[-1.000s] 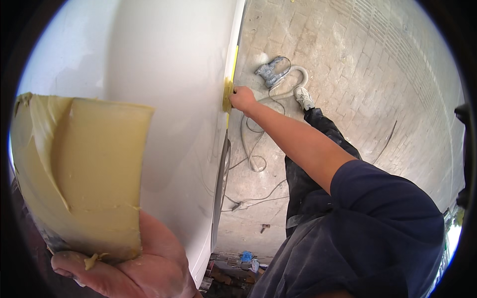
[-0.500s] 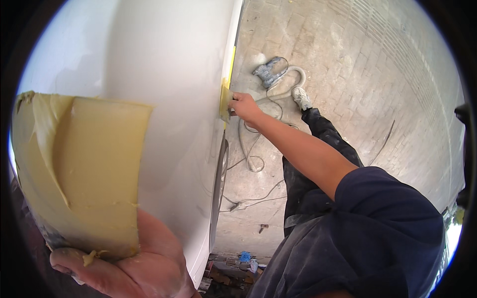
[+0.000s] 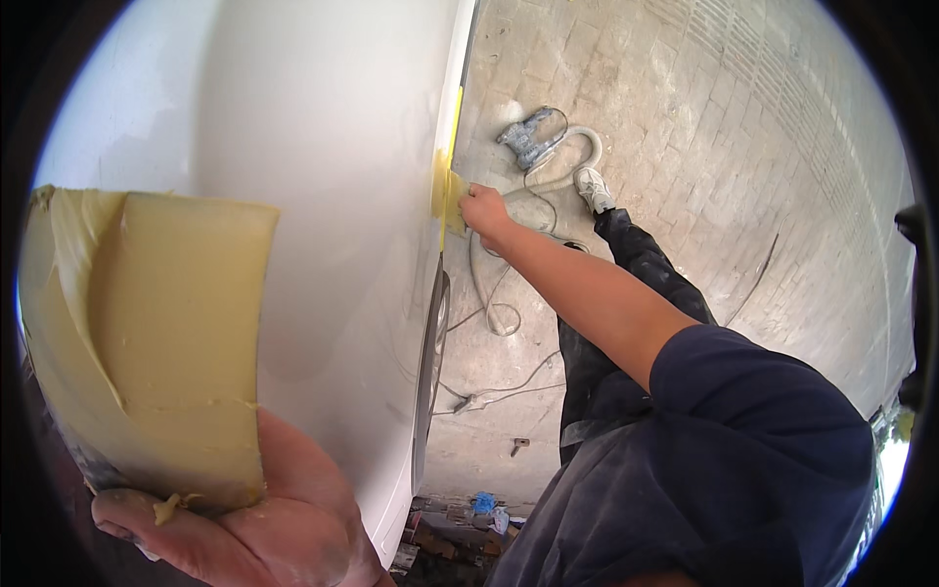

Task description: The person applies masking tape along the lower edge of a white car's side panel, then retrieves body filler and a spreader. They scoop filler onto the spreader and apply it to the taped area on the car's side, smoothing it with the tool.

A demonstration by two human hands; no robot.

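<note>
My left hand (image 3: 284, 523) is closed around the lower end of a putty board (image 3: 186, 352), close to the camera at lower left. Yellow filler putty is spread over the board, with a thick ridge along its left side and a small blob by my thumb. With my right arm stretched out, my right hand (image 3: 484, 212) pinches a thin putty-smeared spreader (image 3: 457, 203) at the outer edge of a white car body panel (image 3: 313, 215). Yellow putty (image 3: 440, 176) coats that edge beside the spreader, with a bright yellow strip (image 3: 458, 108) farther up.
On the paved floor (image 3: 685, 196) lies a dusty sander (image 3: 533, 137) with a pale hose (image 3: 592, 142), near my shoe (image 3: 593, 190). Loose cables (image 3: 504, 321) curl beside the car's wheel (image 3: 432, 372). Assorted clutter (image 3: 460, 538) sits at the bottom.
The spreader has tilted so more of its face shows, and my right hand has turned slightly at the panel edge. My left hand and the putty board have shifted a little left.
</note>
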